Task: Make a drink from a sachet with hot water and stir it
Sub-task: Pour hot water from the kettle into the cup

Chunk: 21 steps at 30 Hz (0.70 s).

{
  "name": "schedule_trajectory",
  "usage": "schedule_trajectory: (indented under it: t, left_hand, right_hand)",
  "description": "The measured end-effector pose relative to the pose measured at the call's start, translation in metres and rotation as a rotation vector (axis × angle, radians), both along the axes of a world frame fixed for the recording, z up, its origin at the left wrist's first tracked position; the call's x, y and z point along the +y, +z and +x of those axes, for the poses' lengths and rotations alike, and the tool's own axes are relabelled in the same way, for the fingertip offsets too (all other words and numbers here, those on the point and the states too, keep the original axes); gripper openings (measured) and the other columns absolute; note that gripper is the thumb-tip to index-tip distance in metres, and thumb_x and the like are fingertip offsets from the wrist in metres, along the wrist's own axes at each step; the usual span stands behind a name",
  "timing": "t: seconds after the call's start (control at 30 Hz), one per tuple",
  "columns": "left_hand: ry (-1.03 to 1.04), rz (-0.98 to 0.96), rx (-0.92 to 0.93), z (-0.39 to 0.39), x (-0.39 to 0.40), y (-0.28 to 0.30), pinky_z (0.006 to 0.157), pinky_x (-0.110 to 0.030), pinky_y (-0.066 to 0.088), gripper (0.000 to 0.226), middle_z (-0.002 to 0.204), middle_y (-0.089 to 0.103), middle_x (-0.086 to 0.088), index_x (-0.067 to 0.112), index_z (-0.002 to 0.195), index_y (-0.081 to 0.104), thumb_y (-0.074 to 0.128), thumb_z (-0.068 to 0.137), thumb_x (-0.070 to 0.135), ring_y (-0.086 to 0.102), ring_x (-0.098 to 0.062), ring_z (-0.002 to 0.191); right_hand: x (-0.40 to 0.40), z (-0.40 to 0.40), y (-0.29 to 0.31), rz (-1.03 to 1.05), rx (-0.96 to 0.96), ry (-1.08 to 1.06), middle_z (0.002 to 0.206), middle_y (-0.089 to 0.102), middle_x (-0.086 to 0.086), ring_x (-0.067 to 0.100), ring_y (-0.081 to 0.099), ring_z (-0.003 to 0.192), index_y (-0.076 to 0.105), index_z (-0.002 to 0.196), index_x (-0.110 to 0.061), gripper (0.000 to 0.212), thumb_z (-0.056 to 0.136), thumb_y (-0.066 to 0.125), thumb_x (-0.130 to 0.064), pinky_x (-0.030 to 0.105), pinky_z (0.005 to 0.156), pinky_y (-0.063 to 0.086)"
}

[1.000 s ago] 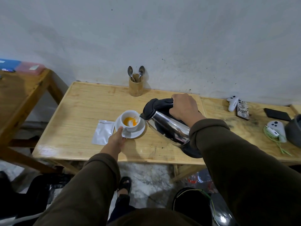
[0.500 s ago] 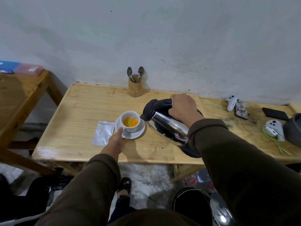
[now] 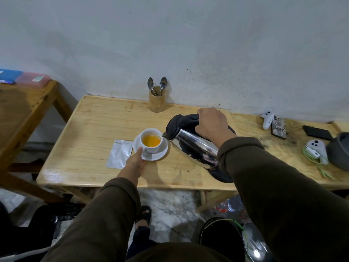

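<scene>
A white cup [image 3: 152, 146] holding orange liquid stands on a white saucer [image 3: 160, 155] on the wooden table [image 3: 98, 127]. My left hand [image 3: 135, 163] grips the saucer's near-left rim. My right hand [image 3: 212, 124] is closed around the black handle of a steel kettle [image 3: 194, 148], which is tilted with its spout at the cup's right rim. A silver sachet [image 3: 119, 154] lies flat just left of the saucer. Two spoons [image 3: 156, 85] stand in a wooden holder [image 3: 156, 101] at the back by the wall.
The kettle's black base [image 3: 221, 177] sits under my right forearm near the front edge. On the right lie white game controllers [image 3: 267, 120], phones [image 3: 318, 132], a green cable [image 3: 311, 156] and a grey pot [image 3: 340, 150]. A second wooden table [image 3: 20, 112] stands to the left. A black bin [image 3: 221, 241] is below.
The orange liquid has risen and spread across the cup as water runs in from the kettle. Both hands have stayed where they were.
</scene>
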<state>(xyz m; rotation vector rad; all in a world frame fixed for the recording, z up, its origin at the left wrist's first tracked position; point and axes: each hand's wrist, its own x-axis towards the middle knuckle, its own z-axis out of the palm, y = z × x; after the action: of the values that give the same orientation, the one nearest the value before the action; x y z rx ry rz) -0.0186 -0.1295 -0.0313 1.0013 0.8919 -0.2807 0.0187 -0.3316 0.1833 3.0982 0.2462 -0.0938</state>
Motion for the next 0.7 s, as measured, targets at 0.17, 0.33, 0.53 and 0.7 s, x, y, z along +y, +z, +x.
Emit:
schedule_trajectory:
  t: [0.17, 0.33, 0.53, 0.7]
  left_hand:
    - [0.003, 0.003, 0.0, -0.0012, -0.0019, 0.0015, 0.09, -0.036, 0.047, 0.062, 0.122, 0.06, -0.016, 0.007, 0.139, 0.041, 0.057, 0.09, 0.042, 0.058, -0.026, 0.102]
    - [-0.019, 0.017, 0.005, -0.0005, 0.0014, 0.0002, 0.093, -0.037, 0.049, 0.065, 0.113, 0.062, -0.013, 0.007, 0.137, 0.045, 0.058, 0.087, 0.047, 0.06, -0.027, 0.103]
    - [-0.043, 0.023, 0.001, -0.0019, 0.0041, -0.0005, 0.101, -0.039, 0.048, 0.07, 0.12, 0.063, -0.014, 0.01, 0.137, 0.046, 0.061, 0.083, 0.052, 0.061, -0.029, 0.113]
    - [-0.037, 0.035, 0.0, -0.0014, 0.0043, 0.0002, 0.103, -0.041, 0.048, 0.072, 0.126, 0.061, -0.015, 0.01, 0.138, 0.045, 0.061, 0.082, 0.053, 0.06, -0.03, 0.114]
  right_hand:
    - [-0.0002, -0.0011, 0.0013, -0.001, -0.004, -0.01, 0.1, 0.064, 0.014, 0.028, 0.049, 0.077, 0.056, 0.109, -0.008, 0.025, 0.084, 0.052, -0.009, 0.032, 0.062, 0.042]
    - [-0.001, -0.0006, 0.0021, 0.0, -0.001, -0.024, 0.091, 0.058, 0.011, 0.027, 0.047, 0.076, 0.056, 0.109, -0.008, 0.026, 0.083, 0.052, -0.008, 0.032, 0.062, 0.041]
    - [-0.002, -0.0005, 0.0013, -0.004, -0.017, -0.027, 0.088, 0.057, 0.011, 0.029, 0.052, 0.078, 0.057, 0.109, -0.009, 0.026, 0.084, 0.052, -0.008, 0.032, 0.062, 0.042]
    - [-0.004, -0.0001, 0.0013, 0.006, -0.024, -0.01, 0.101, 0.064, 0.014, 0.032, 0.058, 0.087, 0.056, 0.11, -0.008, 0.026, 0.084, 0.052, -0.009, 0.032, 0.063, 0.042]
